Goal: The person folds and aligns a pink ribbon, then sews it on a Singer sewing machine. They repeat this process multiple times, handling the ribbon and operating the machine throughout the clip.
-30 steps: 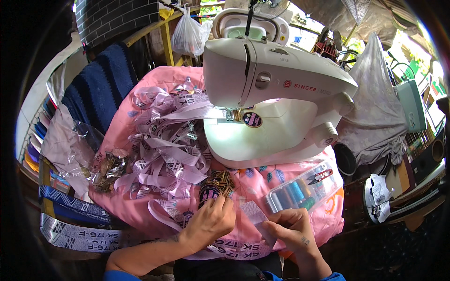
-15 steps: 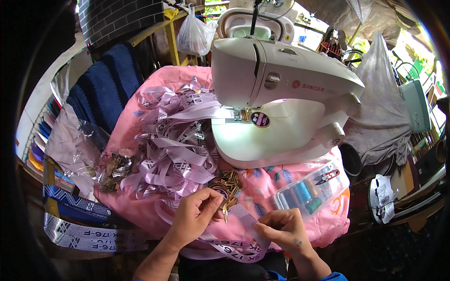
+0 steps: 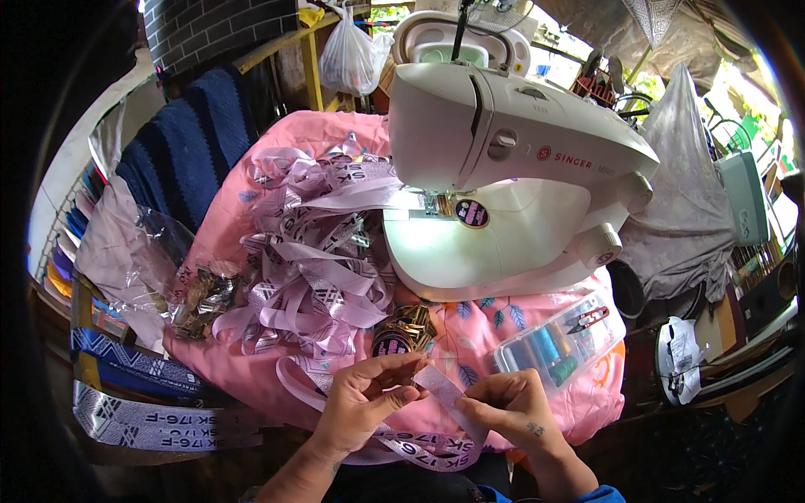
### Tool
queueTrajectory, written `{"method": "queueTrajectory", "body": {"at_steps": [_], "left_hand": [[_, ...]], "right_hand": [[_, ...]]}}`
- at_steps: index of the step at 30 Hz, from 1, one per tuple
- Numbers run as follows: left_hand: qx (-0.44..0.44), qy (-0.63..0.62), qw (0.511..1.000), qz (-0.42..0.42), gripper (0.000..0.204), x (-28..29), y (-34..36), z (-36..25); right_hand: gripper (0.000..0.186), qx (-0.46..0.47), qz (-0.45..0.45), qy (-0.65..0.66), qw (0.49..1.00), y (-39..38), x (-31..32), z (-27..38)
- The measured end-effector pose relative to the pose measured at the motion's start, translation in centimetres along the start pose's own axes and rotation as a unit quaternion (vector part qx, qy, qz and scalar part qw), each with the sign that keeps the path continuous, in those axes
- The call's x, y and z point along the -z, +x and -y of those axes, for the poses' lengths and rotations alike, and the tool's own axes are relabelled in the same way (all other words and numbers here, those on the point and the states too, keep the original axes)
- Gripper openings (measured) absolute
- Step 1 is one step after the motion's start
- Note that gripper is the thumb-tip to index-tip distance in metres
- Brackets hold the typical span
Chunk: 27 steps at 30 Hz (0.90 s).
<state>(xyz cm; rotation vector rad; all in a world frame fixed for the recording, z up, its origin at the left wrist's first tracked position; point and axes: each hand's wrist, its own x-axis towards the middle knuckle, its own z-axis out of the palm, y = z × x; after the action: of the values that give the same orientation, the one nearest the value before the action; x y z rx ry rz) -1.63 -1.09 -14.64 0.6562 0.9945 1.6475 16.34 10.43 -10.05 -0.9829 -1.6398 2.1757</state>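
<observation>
My left hand [image 3: 369, 402] is closed in a pinch on a small gold metal piece, partly hidden by its fingers, at the end of a pale lilac ribbon [image 3: 438, 388]. My right hand [image 3: 511, 411] grips the same ribbon further along, thumb on top. Just beyond my left hand lies a pile of gold metal clips [image 3: 407, 318] around a round dark badge [image 3: 391, 344]. A tangled heap of printed lilac ribbon [image 3: 302, 251] lies to the left, with some strands leading under the presser foot of a white sewing machine [image 3: 511, 126].
The pink floral cloth [image 3: 570, 402] bears a clear thread box [image 3: 545, 352] with red snips [image 3: 587, 318] on the right and a bag of metal parts [image 3: 205, 298] on the left. Blue-striped fabric [image 3: 184, 142] drapes at back left; a grey cover [image 3: 679, 210] hangs at right.
My left hand has picked a gold piece from the pile and brought it right, to the ribbon's end. The ribbon between my hands has been raised to meet it.
</observation>
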Motion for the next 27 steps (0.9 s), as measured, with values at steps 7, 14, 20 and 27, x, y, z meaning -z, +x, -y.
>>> {"method": "queueTrajectory", "body": {"at_steps": [7, 14, 20, 27], "left_hand": [[-0.019, 0.073, 0.997, 0.028, 0.037, 0.1, -0.1, -0.4], [-0.011, 0.058, 0.998, 0.031, 0.036, 0.0, -0.2, -0.9], [0.035, 0.04, 0.998, 0.042, 0.036, -0.4, -0.4, -1.7], [0.024, 0.011, 0.998, 0.056, 0.036, -1.1, -0.7, -1.9]], "right_hand": [[0.021, -0.016, 0.033, -0.063, 0.997, -0.5, 0.0, 1.3], [0.019, -0.024, 0.07, -0.128, 0.989, -0.6, 0.0, 3.4], [0.019, -0.034, 0.065, -0.09, 0.993, -0.6, 0.0, 3.8], [0.019, -0.006, 0.063, -0.08, 0.995, 0.6, 0.2, 3.0]]}}
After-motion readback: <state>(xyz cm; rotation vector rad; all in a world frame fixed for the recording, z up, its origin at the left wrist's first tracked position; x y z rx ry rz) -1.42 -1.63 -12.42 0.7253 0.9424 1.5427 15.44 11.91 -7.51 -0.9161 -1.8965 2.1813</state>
